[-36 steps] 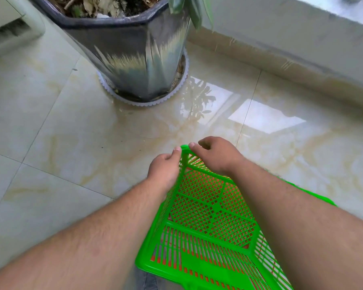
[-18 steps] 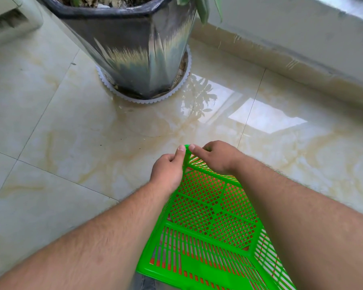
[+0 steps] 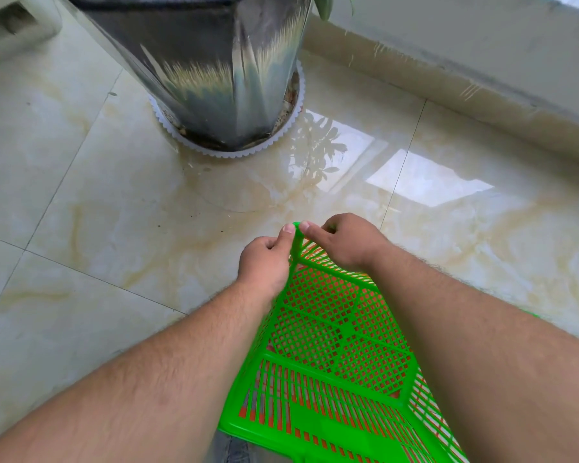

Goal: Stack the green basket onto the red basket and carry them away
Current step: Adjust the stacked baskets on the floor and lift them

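A bright green mesh basket (image 3: pixel 341 332) is tilted up between my forearms, nested over a red basket (image 3: pixel 310 252) that shows only as red through the green lattice. My left hand (image 3: pixel 264 262) pinches the far corner of the rim from the left, thumb on top. My right hand (image 3: pixel 345 240) grips the same corner from the right, and the two thumbs nearly touch. The basket's near part runs off the bottom of the view.
A large dark glazed plant pot (image 3: pixel 214 71) on a white scalloped saucer (image 3: pixel 228 152) stands on the glossy marble floor ahead. A raised stone ledge (image 3: pixel 482 71) runs along the right back. A white unit (image 3: pixel 10 31) sits at the far left.
Both hands have drawn closer together at the basket's far corner. The view has moved forward, so the pot looms nearer.
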Demonstrator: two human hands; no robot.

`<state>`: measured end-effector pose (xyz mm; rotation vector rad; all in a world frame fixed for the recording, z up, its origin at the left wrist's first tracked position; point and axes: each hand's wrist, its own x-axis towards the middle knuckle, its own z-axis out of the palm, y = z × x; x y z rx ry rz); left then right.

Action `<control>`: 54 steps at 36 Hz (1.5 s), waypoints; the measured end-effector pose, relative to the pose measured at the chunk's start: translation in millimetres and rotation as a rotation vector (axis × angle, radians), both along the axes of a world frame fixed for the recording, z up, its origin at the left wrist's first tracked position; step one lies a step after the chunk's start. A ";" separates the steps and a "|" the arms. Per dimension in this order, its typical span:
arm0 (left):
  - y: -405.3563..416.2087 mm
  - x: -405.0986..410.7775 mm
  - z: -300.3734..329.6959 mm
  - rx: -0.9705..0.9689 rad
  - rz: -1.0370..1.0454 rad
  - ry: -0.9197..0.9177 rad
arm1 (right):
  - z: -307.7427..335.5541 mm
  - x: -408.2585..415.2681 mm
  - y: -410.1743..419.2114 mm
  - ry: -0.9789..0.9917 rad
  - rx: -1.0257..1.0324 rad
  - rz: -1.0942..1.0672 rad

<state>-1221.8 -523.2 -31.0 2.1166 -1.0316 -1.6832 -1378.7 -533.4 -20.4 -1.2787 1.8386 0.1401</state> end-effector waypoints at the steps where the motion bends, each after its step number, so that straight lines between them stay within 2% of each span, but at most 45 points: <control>1: 0.4 -0.1 -0.6 -0.001 0.005 0.000 | 0.1 0.1 0.4 0.002 -0.004 -0.001; 8: 2.1 0.4 -7.4 -0.013 0.037 -0.015 | -0.4 1.1 1.5 0.021 -0.003 -0.026; 22: 3.9 9.2 12.8 0.070 -0.046 0.012 | 15.0 4.2 8.2 0.059 0.049 -0.035; 26: 10.2 18.4 13.9 0.065 -0.039 0.033 | 26.6 6.3 16.0 0.075 -0.001 -0.092; 30: 17.5 30.3 30.5 0.048 -0.063 -0.007 | 43.0 9.5 28.3 0.049 -0.154 -0.175; 35: 38.9 55.5 48.7 0.012 -0.111 -0.081 | 69.4 33.1 66.4 -0.125 -0.276 -0.364; 44: 104.7 96.4 88.2 0.029 -0.160 -0.127 | 101.1 90.1 170.4 -0.486 -0.152 -0.670; 54: 162.7 125.6 101.3 0.054 -0.181 -0.123 | 98.4 151.5 256.8 -0.576 0.032 -0.947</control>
